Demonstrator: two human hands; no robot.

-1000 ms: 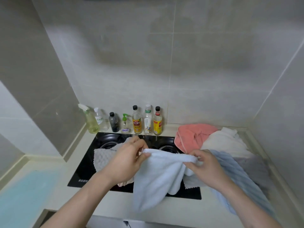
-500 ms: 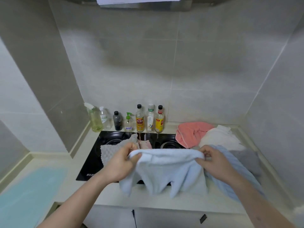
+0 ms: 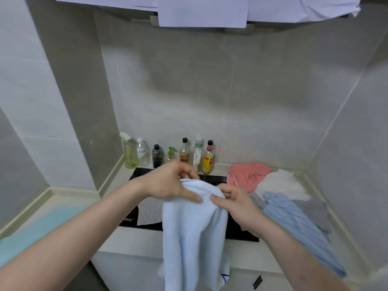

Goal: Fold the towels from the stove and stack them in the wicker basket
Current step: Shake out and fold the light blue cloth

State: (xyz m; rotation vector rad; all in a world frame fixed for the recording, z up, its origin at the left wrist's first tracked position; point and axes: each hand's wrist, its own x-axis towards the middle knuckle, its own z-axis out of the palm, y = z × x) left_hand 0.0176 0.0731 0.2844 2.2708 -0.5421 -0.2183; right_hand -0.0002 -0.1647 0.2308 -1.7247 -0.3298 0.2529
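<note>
A pale blue towel (image 3: 194,234) hangs in front of the black stove (image 3: 241,232), doubled over lengthwise. My left hand (image 3: 170,182) and my right hand (image 3: 235,203) pinch its top edge close together, thumbs nearly touching. On the stove's left lies a white waffle cloth (image 3: 148,212). To the right sit a pink towel (image 3: 247,175), a white towel (image 3: 279,184), a blue striped towel (image 3: 300,227) and a grey towel (image 3: 315,213). No wicker basket is in view.
Several bottles (image 3: 196,156) stand in a row along the back wall behind the stove. A light blue mat (image 3: 31,232) lies on the counter to the left. White paper (image 3: 201,11) covers the hood overhead. Tiled walls close in on both sides.
My hands have come together, bringing the towel's top corners to meet, so the towel now hangs folded in half and long. The view has tilted up.
</note>
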